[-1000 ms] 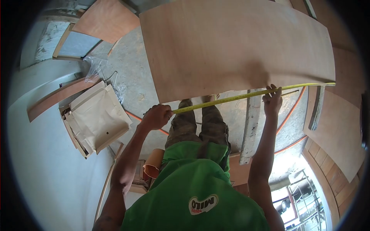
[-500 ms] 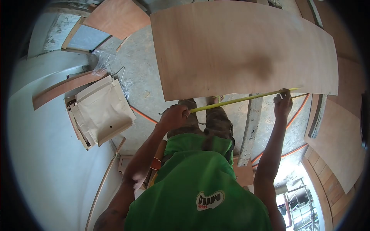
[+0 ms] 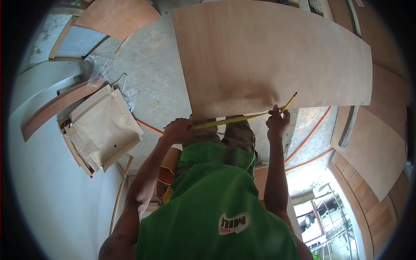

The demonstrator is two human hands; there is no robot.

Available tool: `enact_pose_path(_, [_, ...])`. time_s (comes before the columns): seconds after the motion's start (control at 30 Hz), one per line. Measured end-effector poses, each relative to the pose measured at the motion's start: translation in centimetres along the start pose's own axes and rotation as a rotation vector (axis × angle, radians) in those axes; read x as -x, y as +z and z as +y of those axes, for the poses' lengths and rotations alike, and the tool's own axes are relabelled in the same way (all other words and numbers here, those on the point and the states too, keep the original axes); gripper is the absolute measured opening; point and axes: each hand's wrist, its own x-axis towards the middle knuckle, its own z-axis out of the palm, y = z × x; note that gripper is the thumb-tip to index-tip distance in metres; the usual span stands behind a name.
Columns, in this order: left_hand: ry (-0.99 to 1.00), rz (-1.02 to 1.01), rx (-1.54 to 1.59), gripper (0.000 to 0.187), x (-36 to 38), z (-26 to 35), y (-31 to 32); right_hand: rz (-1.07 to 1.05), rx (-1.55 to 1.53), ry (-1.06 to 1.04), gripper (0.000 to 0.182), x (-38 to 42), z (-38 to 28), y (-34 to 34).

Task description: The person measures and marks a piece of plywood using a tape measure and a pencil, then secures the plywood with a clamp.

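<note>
A large plywood sheet lies in front of me, its near edge just beyond both hands. My left hand is closed around a tape measure, whose case is hidden in the palm. The yellow blade runs out to the right along the sheet's near edge and ends right at the fingers of my right hand. Between those fingers sits a slim yellow pencil, its dark end pointing up and away over the plywood.
A cardboard-like box stands on the left beside a curved wood strip. An orange hose crosses the concrete floor at right. More plywood leans along the right side. A smaller panel lies at far left.
My right hand has moved left toward my left hand, and the stretch of blade between them is shorter. The pencil now tips upward over the sheet. The view has shifted slightly.
</note>
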Motion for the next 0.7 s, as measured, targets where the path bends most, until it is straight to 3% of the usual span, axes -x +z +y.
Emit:
enact_pose_path(0.2, [0.035,0.057,0.044,0.025,0.1,-1.8,-2.2,-0.092,-0.027,0.084,0.036,1.5,0.7,2.4])
enact_pose_path(0.3, [-0.018,-0.022,0.014,0.027,-0.7,-2.2,-2.6,-0.140,0.009,-0.018,0.039,3.7,1.7,4.2])
enact_pose_path(0.4, [-0.018,-0.038,0.046,0.028,-1.2,-2.7,-2.5,-0.144,0.121,-0.011,0.034,5.1,3.3,4.8])
enact_pose_path(0.57, [-0.028,-0.051,0.002,0.028,-1.8,-3.0,-2.3,-0.063,0.054,0.052,0.017,6.7,4.2,5.0])
enact_pose_path(0.7, [-0.005,-0.084,0.005,0.028,-2.5,-2.9,-2.4,-0.145,0.117,0.038,0.017,6.1,4.6,3.2])
